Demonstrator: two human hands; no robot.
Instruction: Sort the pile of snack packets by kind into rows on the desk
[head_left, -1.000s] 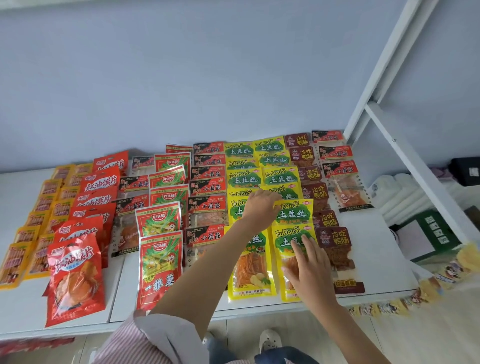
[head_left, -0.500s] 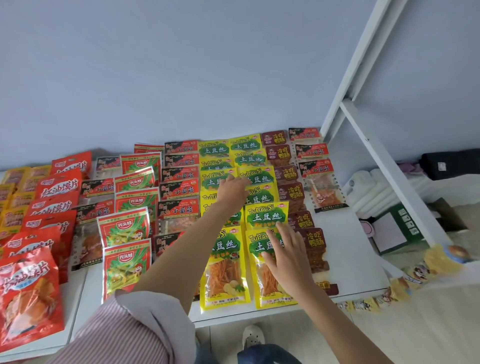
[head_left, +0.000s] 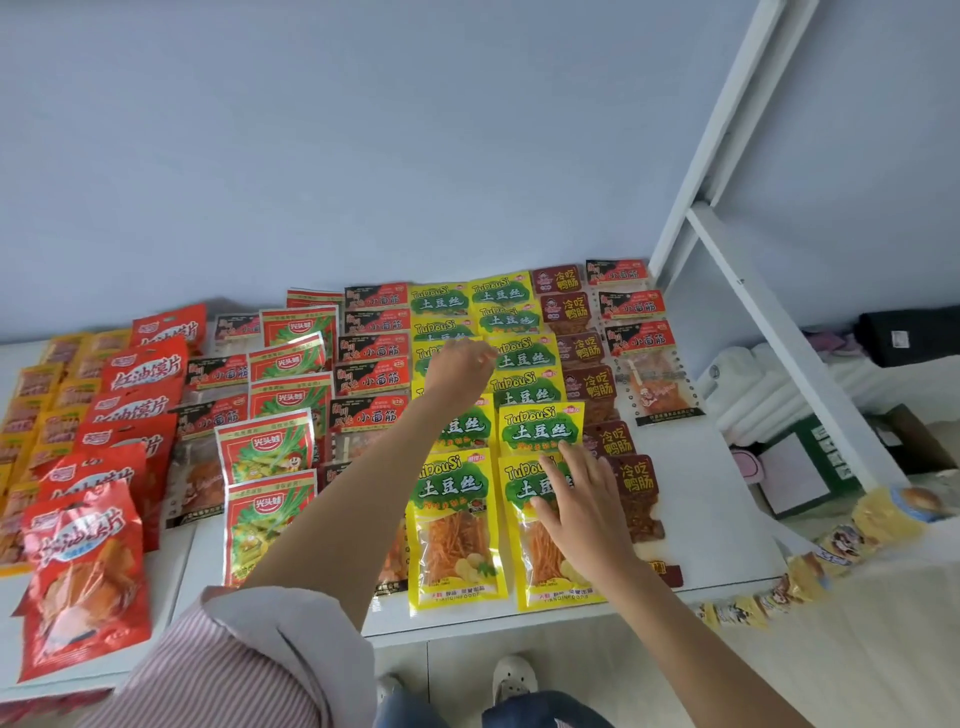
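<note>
The right hand (head_left: 576, 514) lies flat, fingers straight and slightly spread, pressing the nearest packet (head_left: 545, 530) of the right-hand yellow column, fingertips at its green label. Against the view 1 second ago the fingers have hardly shifted on that packet, so it looks like a steadying hold while the other hand works.

The left hand (head_left: 460, 369) reaches to 12 o'clock, up the left yellow column (head_left: 441, 322). Its fingers are curled down onto a packet about halfway up; whether they pinch its edge or only press it, I cannot tell, since the knuckles hide the tips. In half a second it has crept a little further up that column. My reading: the sorting is nearly done, and both hands are straightening the overlap in the 2 yellow columns.

Outward from the hands, the packets lie in columns running away from the person. At 3 o'clock of the yellow ones, touching them, stands the dark brown column (head_left: 597, 389); beyond it, at 2 o'clock, a short column of 3 red-and-black packets (head_left: 636, 338). At 9 o'clock come more red-and-black packets (head_left: 369, 379), then red-and-green ones (head_left: 270, 447), then large red ones (head_left: 83, 571), then orange ones (head_left: 47, 410) at the far edge. No loose pile shows on the desk (head_left: 717, 519). A striped sleeve (head_left: 234, 670) covers the left upper arm.
</note>
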